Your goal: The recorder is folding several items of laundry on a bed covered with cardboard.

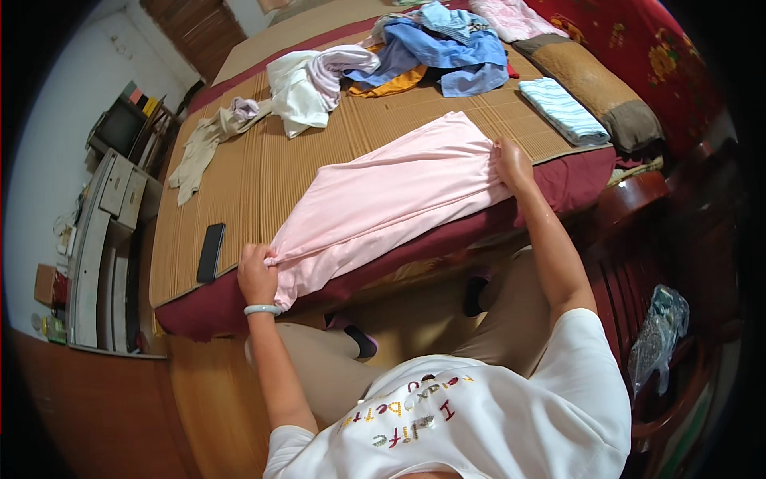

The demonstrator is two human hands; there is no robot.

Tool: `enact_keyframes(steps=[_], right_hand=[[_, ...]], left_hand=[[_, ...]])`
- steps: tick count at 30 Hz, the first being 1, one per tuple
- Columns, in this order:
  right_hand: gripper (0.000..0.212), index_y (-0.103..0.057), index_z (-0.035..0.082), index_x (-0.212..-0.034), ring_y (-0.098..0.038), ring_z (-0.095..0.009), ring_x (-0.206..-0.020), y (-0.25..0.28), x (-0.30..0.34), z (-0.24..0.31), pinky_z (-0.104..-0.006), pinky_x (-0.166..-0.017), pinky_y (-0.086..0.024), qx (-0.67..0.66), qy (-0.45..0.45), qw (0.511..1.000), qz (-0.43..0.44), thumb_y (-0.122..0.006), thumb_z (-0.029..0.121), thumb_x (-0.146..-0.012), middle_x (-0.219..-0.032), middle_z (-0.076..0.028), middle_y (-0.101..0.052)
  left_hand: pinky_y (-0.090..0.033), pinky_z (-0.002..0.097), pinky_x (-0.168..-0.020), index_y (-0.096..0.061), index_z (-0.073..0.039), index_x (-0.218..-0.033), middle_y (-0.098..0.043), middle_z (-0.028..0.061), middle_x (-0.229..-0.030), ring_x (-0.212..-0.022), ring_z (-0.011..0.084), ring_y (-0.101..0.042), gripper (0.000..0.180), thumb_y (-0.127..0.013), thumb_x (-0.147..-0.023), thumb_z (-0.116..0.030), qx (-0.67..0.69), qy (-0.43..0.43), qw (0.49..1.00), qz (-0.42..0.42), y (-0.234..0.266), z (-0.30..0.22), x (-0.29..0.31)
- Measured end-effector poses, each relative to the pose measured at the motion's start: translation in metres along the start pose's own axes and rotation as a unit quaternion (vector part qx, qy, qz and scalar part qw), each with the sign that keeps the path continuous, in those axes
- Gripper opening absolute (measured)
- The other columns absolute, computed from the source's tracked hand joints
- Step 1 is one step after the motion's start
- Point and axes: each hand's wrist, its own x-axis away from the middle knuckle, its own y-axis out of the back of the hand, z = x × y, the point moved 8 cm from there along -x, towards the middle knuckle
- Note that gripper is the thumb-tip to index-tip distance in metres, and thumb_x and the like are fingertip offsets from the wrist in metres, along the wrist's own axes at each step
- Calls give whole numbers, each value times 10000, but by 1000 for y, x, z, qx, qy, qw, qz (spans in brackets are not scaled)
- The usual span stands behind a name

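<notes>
Plainly pale pink, the garment (399, 180) stretches taut.

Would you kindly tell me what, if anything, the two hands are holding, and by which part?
A pink cloth: the left hand grips its left edge, the right hand its right edge.

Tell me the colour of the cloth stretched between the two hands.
The cloth is pale pink, shown best in the head view.
</notes>
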Motion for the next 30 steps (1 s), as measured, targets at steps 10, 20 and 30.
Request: enact_keyframes(steps=[10, 20, 30], right_hand=[[114, -654, 46, -874, -663, -356, -819, 2, 7, 84, -441, -731, -532, 66, 235, 963, -112, -562, 69, -811, -827, -152, -649], [659, -476, 86, -1417, -363, -322, -1407, -76, 45, 120, -561, -1140, -239, 79, 253, 943, 199, -458, 548, -948, -1483, -209, -416], [674, -470, 89, -1433, -360, -328, -1420, -57, 15, 66, -466, -1171, -236, 133, 163, 967, 144, -486, 545, -937, -1493, -207, -428]], left_hand=[[-474, 262, -690, -648, 9, -1040, -603, 9, -854, -762, 91, -549, 232, -615, -959, -206, 335, 324, 880, 94, -47, 88, -4], [-495, 413, -640, -637, -40, -746, -653, 154, -729, -676, 318, -622, 403, -772, -745, -420, 0, 230, 931, 284, -51, 23, -37], [-501, 377, -718, -670, 26, -979, -669, 186, -836, -759, 249, -627, 503, -715, -829, -452, 31, 200, 903, 379, -73, 36, -42]])
